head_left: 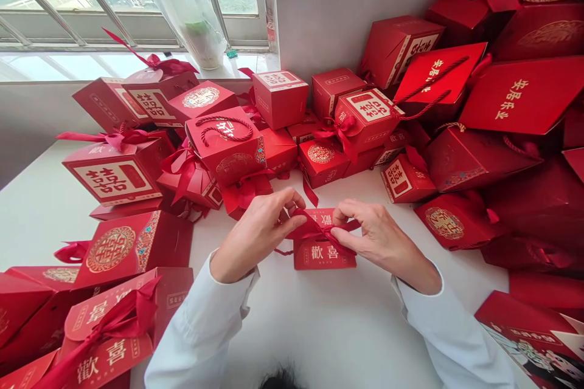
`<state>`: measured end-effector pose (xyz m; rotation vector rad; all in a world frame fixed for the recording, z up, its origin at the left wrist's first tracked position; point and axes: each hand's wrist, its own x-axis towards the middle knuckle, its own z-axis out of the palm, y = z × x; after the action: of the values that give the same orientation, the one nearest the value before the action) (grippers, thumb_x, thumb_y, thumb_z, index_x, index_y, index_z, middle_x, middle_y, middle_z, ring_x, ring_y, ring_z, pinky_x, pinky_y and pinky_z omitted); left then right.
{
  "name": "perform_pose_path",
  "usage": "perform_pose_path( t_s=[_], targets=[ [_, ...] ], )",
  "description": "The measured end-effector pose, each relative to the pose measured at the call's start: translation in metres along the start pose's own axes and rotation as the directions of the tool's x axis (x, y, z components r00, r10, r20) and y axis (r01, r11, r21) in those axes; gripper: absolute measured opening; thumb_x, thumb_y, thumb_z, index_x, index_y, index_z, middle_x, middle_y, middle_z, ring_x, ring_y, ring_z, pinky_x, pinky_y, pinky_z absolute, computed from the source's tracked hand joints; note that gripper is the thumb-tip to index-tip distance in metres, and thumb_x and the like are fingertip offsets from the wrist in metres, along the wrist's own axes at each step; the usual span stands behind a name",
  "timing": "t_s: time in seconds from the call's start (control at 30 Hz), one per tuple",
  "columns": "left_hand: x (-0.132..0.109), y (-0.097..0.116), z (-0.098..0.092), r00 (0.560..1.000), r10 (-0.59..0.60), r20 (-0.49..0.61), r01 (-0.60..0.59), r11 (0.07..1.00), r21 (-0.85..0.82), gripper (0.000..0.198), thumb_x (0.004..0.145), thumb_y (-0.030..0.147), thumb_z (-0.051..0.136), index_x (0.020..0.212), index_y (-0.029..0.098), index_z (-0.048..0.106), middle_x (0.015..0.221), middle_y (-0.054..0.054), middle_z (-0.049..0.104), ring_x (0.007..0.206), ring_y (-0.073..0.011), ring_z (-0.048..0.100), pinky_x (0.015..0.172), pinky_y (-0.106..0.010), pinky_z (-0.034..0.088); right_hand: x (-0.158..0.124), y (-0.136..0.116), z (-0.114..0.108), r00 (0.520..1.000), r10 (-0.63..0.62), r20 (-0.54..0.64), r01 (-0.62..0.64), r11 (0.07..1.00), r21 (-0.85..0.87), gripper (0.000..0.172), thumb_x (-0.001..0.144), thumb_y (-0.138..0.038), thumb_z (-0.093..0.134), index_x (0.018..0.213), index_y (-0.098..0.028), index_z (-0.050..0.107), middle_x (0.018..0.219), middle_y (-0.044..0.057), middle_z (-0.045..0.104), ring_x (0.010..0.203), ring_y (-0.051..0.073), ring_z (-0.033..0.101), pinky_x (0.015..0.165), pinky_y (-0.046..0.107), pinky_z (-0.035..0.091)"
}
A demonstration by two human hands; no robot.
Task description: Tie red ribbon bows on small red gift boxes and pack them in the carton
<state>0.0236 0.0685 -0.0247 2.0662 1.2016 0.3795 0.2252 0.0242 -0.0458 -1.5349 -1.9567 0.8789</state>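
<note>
A small red gift box [323, 253] with gold characters stands on the white table [328, 322] right in front of me. A red ribbon [314, 228] runs across its top. My left hand [258, 232] pinches the ribbon's left loop between thumb and fingers. My right hand [381, 237] pinches the ribbon at the knot from the right side. Both hands rest at the box's upper edge, with white sleeves reaching to the wrists.
Several red gift boxes and bags crowd the table: a heap at the back [228, 140], a taller pile on the right [502, 103], more at the near left [114, 316]. A window with a plastic bag [191, 6] lies behind.
</note>
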Motion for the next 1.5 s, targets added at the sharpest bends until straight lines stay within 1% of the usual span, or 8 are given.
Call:
perform_pose_path(
  t_s=[0.17,0.47,0.6,0.9,1.03,1.17,1.33,1.5],
  targets=[
    [0.000,-0.001,0.002,0.993,-0.026,0.117,0.033,0.998,-0.060,0.024,0.086,0.040,0.054,0.096,0.019,0.053,0.068,0.002,0.058,0.053,-0.0090,0.048,0.046,-0.017,0.034,0.002,0.000,0.001,1.000,0.020,-0.003,-0.019,1.000,0.019,0.015,0.078,-0.012,0.052,0.066,-0.020,0.049,0.066,-0.005,0.053,0.062,0.011,0.049,0.061,0.024,0.038],
    [-0.009,-0.008,-0.005,0.979,-0.023,0.201,0.033,0.998,-0.048,0.019,0.081,0.031,0.062,0.084,0.021,0.046,0.056,0.008,0.051,0.050,-0.0076,0.042,0.044,-0.016,0.030,0.002,-0.001,-0.003,0.998,0.055,-0.036,-0.055,0.998,-0.002,0.015,0.078,-0.014,0.056,0.064,-0.019,0.052,0.065,-0.006,0.057,0.059,0.010,0.048,0.053,0.021,0.034],
    [-0.016,0.000,-0.002,0.965,-0.052,0.256,0.060,0.998,-0.023,0.028,0.079,0.025,0.063,0.098,0.022,0.042,0.052,0.011,0.050,0.046,-0.0085,0.042,0.044,-0.018,0.030,0.001,-0.004,-0.005,0.995,0.089,-0.045,-0.089,0.996,0.009,0.014,0.078,-0.017,0.059,0.064,-0.020,0.056,0.063,-0.007,0.058,0.053,0.008,0.044,0.049,0.020,0.032],
    [-0.020,0.018,0.016,0.955,-0.136,0.263,0.102,0.985,0.141,0.043,0.074,0.016,0.064,0.109,0.018,0.040,0.053,0.008,0.050,0.048,-0.0138,0.047,0.050,-0.023,0.031,0.001,0.002,-0.002,0.985,0.147,-0.094,-0.148,0.989,-0.009,0.012,0.079,-0.024,0.057,0.068,-0.021,0.056,0.066,-0.006,0.061,0.055,0.010,0.051,0.053,0.021,0.038],
    [-0.021,0.017,0.015,0.975,-0.060,0.215,0.021,0.983,0.181,0.042,0.078,0.034,0.065,0.110,0.018,0.044,0.054,0.007,0.050,0.054,-0.0152,0.047,0.054,-0.024,0.033,0.002,0.006,-0.002,0.985,0.130,-0.117,-0.135,0.990,-0.033,0.005,0.080,-0.023,0.055,0.076,-0.022,0.057,0.068,-0.005,0.064,0.048,0.009,0.048,0.051,0.021,0.037],
    [-0.017,0.007,0.006,0.990,0.015,0.143,-0.039,0.985,0.170,0.034,0.086,0.050,0.051,0.102,0.021,0.053,0.054,0.006,0.050,0.053,-0.0133,0.045,0.056,-0.024,0.034,0.001,0.004,-0.003,0.983,0.153,-0.105,-0.156,0.988,-0.022,0.010,0.081,-0.023,0.053,0.089,-0.024,0.059,0.067,-0.005,0.064,0.044,0.010,0.047,0.049,0.022,0.036],
    [-0.003,0.003,0.001,0.982,-0.051,0.184,0.044,0.998,0.045,0.031,0.091,0.040,0.041,0.072,0.018,0.052,0.059,0.002,0.056,0.051,-0.0109,0.050,0.049,-0.021,0.033,-0.001,0.002,-0.005,0.981,0.170,-0.097,-0.172,0.985,-0.004,0.014,0.081,-0.024,0.052,0.093,-0.025,0.058,0.070,-0.005,0.063,0.043,0.010,0.046,0.050,0.023,0.036],
    [0.004,-0.001,0.003,0.978,-0.112,0.173,0.127,0.989,-0.081,0.033,0.090,0.039,0.039,0.067,0.018,0.046,0.057,0.002,0.056,0.051,-0.0116,0.055,0.050,-0.020,0.040,-0.001,0.004,-0.007,0.975,0.191,-0.114,-0.192,0.981,-0.003,0.017,0.082,-0.025,0.051,0.097,-0.026,0.057,0.072,-0.006,0.060,0.042,0.009,0.043,0.050,0.023,0.036]
  ],
)
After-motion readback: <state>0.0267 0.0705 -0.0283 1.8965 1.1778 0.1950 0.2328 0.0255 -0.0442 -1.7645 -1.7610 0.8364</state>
